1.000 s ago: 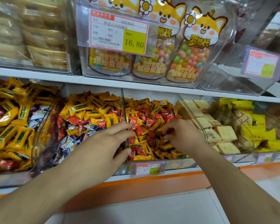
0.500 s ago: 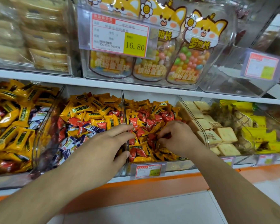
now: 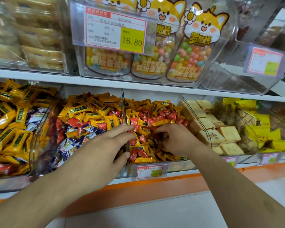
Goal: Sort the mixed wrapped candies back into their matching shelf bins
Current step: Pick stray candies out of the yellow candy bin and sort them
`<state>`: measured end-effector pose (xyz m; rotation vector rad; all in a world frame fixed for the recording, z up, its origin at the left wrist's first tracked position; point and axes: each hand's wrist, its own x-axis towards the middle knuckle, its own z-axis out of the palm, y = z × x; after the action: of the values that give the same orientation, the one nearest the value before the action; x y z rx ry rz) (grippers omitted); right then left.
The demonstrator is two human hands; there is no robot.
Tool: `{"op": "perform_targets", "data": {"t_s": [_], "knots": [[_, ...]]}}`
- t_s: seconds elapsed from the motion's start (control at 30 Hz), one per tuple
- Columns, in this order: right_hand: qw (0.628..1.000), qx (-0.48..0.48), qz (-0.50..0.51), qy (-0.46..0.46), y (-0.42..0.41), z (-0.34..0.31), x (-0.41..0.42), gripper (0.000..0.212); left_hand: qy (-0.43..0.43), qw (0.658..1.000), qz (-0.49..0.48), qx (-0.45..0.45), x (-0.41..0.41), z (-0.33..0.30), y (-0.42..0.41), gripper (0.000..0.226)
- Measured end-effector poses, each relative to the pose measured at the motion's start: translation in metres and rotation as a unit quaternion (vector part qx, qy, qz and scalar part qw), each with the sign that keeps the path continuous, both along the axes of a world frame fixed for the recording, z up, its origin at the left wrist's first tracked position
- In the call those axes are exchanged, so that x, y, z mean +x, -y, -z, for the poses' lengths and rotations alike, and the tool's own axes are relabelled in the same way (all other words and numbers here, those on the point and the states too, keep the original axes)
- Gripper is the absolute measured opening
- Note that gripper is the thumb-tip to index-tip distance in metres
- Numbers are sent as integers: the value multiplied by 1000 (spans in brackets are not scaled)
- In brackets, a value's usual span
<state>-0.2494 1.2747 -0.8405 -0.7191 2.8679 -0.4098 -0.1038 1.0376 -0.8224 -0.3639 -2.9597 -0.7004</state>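
Observation:
The middle clear bin [image 3: 179, 167] holds mixed yellow candies [image 3: 161, 105] and red candies [image 3: 170, 115]. My right hand [image 3: 178, 140] is down in this pile, and its curled fingertips pinch a wrapped candy that they mostly hide. My left hand [image 3: 104, 152] lies across the clear divider [image 3: 124, 109], fingers straight, thumb spread below. Its index fingertip touches a red candy [image 3: 134, 123] on the middle bin's side. Left of the divider, a bin [image 3: 39, 142] holds yellow, red and blue-white candies [image 3: 69, 145].
A far-left bin [image 3: 10, 122] is full of yellow candies. Square crackers [image 3: 227, 134] and yellow packs [image 3: 262, 134] fill the bins to the right. The shelf above carries jelly-bean jars [image 3: 187, 60] behind a price tag [image 3: 115, 30]. An orange strip [image 3: 155, 185] edges the shelf front.
My right hand has shifted a little left and dug lower into the middle bin's candies, its fingers curling tighter. My left hand has stayed on the divider.

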Motion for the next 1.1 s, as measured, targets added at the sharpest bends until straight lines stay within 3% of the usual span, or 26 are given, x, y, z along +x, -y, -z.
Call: {"op": "perform_targets", "data": {"t_s": [0.13,0.43,0.5,0.67,0.8,1.1], "knots": [[1000,-8,23,-3,-7,2,-5,59,-11,1000,2,2,0,1,1,50],[997,-65,19,-39,0,-19,9,39,-33,999,1,7,-3,4,1,49],[996,-91,10,-7,7,-19,14,33,-34,999,0,9,-2,4,0,49],[1000,-14,-15,17,11,-5,18,43,-32,999,-3,7,-1,3,0,49],[1000,-12,13,-3,1,-3,7,47,-31,999,1,14,-1,3,1,50],[997,68,-7,-38,7,5,3,34,-26,1000,3,12,-2,5,4,51]]}}
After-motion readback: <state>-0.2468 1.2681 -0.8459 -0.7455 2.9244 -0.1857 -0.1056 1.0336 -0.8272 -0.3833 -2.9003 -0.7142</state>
